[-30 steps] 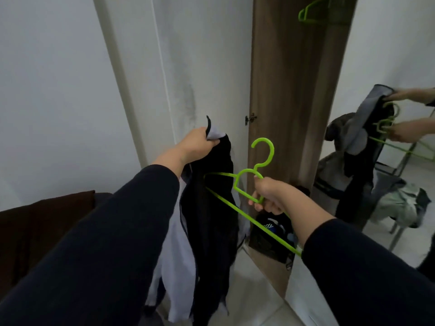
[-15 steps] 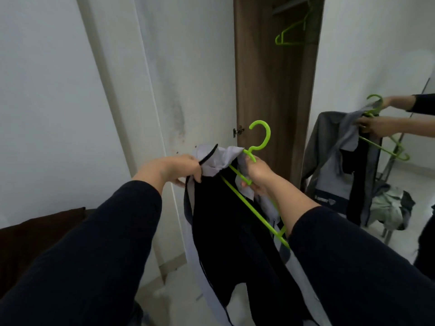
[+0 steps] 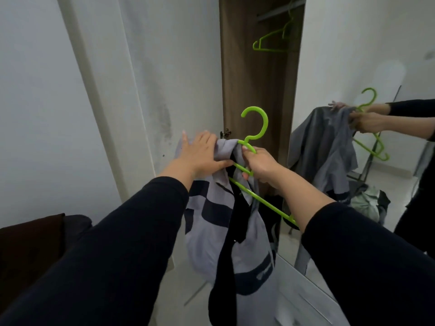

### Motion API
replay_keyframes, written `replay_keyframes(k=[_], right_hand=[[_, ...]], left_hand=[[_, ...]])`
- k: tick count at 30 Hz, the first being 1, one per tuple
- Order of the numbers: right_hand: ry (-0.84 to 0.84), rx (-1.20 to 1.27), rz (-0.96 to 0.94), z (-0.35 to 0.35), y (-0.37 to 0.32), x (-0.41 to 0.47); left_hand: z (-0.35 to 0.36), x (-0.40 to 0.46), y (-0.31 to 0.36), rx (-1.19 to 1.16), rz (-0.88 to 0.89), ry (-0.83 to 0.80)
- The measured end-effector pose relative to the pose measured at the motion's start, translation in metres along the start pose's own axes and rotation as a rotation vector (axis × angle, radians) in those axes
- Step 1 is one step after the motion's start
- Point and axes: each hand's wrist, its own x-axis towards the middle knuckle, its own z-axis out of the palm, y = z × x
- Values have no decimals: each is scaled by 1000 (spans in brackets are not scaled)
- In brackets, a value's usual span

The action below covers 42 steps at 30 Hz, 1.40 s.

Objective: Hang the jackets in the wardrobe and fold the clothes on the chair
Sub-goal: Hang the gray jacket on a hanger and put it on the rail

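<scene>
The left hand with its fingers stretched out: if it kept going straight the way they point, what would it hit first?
Probably the white wall just left of the wardrobe opening. The left hand points forward and slightly up, over the grey jacket; depth is hard to judge.

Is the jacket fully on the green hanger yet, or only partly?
Partly. The jacket drapes over one hanger arm; the other arm sticks out bare.

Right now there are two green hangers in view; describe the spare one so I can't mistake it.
Look into the open wardrobe, the brown wooden gap beside the mirror. High inside, the spare hanger hangs from the rail. It is bare, while the other hanger is hand-held with a jacket.
</scene>
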Motion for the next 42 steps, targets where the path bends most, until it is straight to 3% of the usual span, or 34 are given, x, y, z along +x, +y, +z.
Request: replay_keyframes(k=[5, 11, 17, 20, 22, 26, 28, 30, 35, 42], right_hand=[[46, -197, -32, -7, 9, 0], [425, -705, -188, 2, 19, -6], [721, -644, -432, 42, 52, -20], [516, -556, -441, 60, 68, -25], [366, -447, -315, 74, 82, -27], [235, -35, 332, 89, 97, -25], [188, -31, 472, 82, 101, -18], [225, -26, 485, 69, 103, -8], [387, 152, 297, 29, 93, 15], [503, 82, 108, -25, 55, 34]], left_hand=[[-1, 3, 3, -45, 95, 74], [-6, 7, -4, 0, -70, 114], [-25, 7, -19, -31, -113, 186], [-40, 7, -22, -71, -142, 222], [-49, 7, -23, -97, -137, 234], [-66, 6, -30, -156, -157, 275], [-72, 2, -37, -193, -176, 296], [-74, -3, -47, -212, -202, 316], [-68, -21, -83, -266, -237, 276], [-50, -38, -110, -197, -240, 195]])
